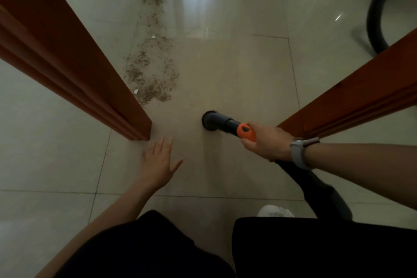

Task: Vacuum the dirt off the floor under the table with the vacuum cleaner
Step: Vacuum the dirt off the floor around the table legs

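Reaching between two reddish-brown wooden table legs (74, 56), the right hand (266, 142) is clenching its grip on the black vacuum wand with orange collar (225, 124), nozzle resting short of the brown crumbly dirt (151, 72); the left hand (159, 162), released, is hovering flat for balance.

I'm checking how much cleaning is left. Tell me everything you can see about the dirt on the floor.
The dirt is a loose trail of small brownish crumbs with a couple of pale flakes, spread along the glossy tile floor beside the left wooden table leg. It runs away from the camera, densest at the near end. The vacuum nozzle sits apart from it, not touching.
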A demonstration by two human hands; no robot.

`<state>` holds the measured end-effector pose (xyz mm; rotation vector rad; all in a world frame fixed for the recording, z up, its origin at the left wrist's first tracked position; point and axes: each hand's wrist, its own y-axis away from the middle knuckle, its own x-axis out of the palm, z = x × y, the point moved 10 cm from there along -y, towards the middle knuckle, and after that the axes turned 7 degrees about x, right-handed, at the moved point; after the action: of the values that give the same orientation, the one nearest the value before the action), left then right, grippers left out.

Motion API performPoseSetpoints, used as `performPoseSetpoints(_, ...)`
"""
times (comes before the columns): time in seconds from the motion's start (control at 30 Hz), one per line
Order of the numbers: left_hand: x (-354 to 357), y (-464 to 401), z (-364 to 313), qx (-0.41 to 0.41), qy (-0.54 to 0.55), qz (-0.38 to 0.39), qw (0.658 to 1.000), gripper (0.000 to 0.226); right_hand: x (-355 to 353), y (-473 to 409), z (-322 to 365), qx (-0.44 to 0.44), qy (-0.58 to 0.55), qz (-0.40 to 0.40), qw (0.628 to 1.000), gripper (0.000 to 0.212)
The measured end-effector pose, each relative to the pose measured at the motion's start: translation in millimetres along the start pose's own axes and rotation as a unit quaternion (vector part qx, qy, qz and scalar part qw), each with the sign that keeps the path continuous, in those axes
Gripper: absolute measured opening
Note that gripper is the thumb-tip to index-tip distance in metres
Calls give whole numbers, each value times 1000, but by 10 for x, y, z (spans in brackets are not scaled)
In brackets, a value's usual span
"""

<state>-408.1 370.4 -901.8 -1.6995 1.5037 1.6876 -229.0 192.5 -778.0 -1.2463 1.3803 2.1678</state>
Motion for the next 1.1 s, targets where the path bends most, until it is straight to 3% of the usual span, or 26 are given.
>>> performPoseSetpoints(0.13,132,88,319,-80,51,25,995,70,417,251,340,-80,74,114,988,40)
performPoseSetpoints(0.27,172,190,521,-132,70,34,988,65,67,-52,483,-50,69,4,996,42)
performPoseSetpoints(0.33,213,195,535,-126,68,52,988,65,-7,-161,602,-47,31,-8,998,41)
performPoseSetpoints(0.43,348,137,621,-104,78,97,987,67,315,-12,836,-92,11,96,991,35)
performPoseSetpoints(0.53,399,97,728,-90,76,98,988,59,483,175,814,-111,72,172,976,36)
performPoseSetpoints(0.7,308,124,626,-96,76,66,990,58,106,-56,571,-63,69,18,996,41)
performPoseSetpoints(0.9,-87,103,208,-67,106,-35,992,57,367,-169,709,-73,-3,54,996,45)
performPoseSetpoints(1.03,-211,28,31,-31,110,-28,993,58,-4,-560,817,-45,-30,20,998,43)
performPoseSetpoints(1.1,-328,-43,-21,-42,173,-22,984,56,-24,-671,920,-52,-40,33,997,46)
